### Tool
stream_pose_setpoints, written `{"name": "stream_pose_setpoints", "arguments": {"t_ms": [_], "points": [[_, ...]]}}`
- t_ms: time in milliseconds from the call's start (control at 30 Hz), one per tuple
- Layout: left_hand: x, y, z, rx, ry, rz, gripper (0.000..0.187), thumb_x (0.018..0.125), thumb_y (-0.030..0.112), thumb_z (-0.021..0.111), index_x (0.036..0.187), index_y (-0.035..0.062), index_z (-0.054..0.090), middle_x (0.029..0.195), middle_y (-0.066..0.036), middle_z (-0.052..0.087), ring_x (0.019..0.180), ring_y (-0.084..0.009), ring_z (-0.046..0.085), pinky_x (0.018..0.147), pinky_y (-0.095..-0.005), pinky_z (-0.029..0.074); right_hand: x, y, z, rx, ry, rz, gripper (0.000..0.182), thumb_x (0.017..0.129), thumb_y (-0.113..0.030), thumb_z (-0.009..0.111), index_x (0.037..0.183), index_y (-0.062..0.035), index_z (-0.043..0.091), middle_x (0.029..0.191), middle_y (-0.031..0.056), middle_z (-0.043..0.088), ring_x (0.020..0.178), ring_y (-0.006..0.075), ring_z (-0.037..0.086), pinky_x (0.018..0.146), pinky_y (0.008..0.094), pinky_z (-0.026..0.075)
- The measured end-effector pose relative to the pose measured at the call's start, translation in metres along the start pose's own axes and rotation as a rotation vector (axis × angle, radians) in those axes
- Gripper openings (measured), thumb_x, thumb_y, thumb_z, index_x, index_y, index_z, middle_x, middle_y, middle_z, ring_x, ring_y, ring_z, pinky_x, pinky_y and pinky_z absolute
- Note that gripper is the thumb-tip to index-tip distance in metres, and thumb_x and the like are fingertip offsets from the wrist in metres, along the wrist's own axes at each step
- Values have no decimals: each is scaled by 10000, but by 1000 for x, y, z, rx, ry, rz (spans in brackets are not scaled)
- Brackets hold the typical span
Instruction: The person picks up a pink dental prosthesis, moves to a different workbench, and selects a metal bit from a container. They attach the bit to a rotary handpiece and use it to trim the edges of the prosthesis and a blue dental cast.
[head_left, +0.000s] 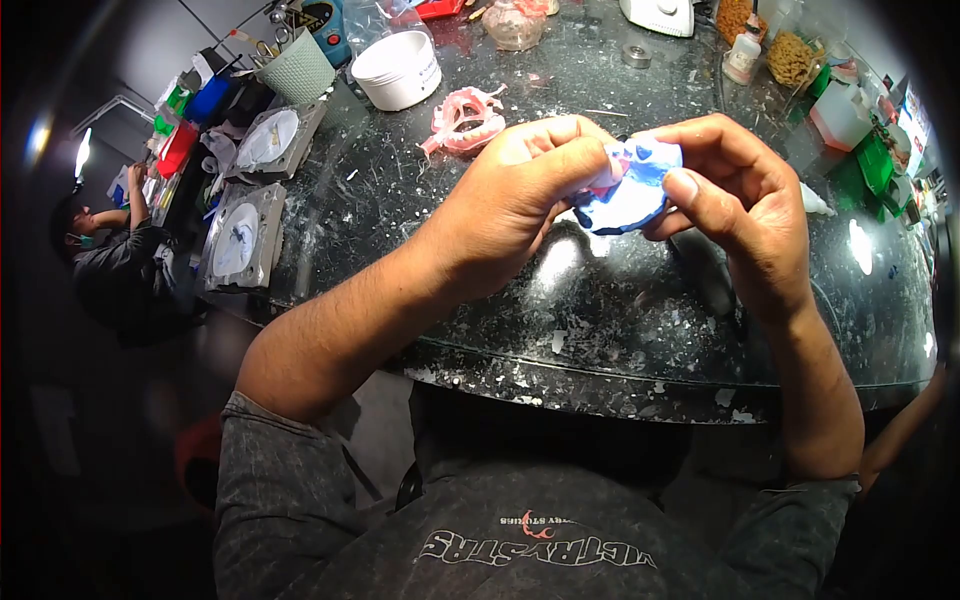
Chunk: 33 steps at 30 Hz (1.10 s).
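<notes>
A small blue-and-white moulded piece (628, 195), brightly lit and partly glared out, is held up above the dark worktop. My left hand (530, 190) pinches its left side, where some pink shows beside the thumb. On the other side my right hand (745, 195) grips the piece between thumb and fingers. Its underside and the fingertips behind it are hidden. A pink openwork piece (466, 122) lies on the worktop just left of my left hand.
The speckled black worktop (560, 375) carries a white tub (396, 70), a tool basket (296, 72), two grey moulds (240, 240), a metal ring (636, 55) and a small bottle (741, 58). A person (115, 250) is at the far left; another arm (905, 425) shows at right.
</notes>
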<state>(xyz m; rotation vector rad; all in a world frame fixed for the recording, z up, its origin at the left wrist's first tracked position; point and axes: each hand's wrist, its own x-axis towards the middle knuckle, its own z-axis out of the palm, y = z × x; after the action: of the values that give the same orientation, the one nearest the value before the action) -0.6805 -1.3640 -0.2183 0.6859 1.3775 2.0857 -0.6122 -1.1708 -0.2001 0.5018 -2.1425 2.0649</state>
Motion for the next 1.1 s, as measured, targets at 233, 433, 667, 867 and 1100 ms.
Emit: {"name": "stream_pose_setpoints", "arguments": {"t_ms": [233,433,667,867,1100], "points": [[-1,0,3,-6,12,22,183,950,198,591,933,17,616,855,-17,634,792,-70,589,744,-220,469,0,0,0,6,10,4,329,915,-197,634,1138,43,595,996,108,680,822,117,666,700,232,565],[-3,3,4,-4,16,14,185,944,201,589,915,23,628,850,-12,629,804,-72,583,772,-233,460,1,0,0,3,9,0,332,913,-201,644,1136,40,596,989,105,681,816,115,665,696,228,564],[0,0,-1,-10,-6,24,173,938,194,594,885,31,622,833,-9,624,801,-70,581,774,-238,458,1,4,-2,21,-10,7,346,911,-213,644,1141,40,597,990,103,681,818,118,667,698,234,568],[0,1,0,-27,-9,14,168,936,186,592,876,32,622,827,-10,625,788,-73,587,760,-233,463,2,3,-1,25,6,13,336,908,-201,631,1135,43,595,988,107,681,805,118,671,681,229,571],[-1,1,1,-23,8,13,189,950,204,581,907,25,623,865,-23,622,835,-88,573,809,-257,446,3,3,-2,152,4,36,272,907,-121,686,1118,34,612,953,103,686,796,136,669,709,257,557]]}}
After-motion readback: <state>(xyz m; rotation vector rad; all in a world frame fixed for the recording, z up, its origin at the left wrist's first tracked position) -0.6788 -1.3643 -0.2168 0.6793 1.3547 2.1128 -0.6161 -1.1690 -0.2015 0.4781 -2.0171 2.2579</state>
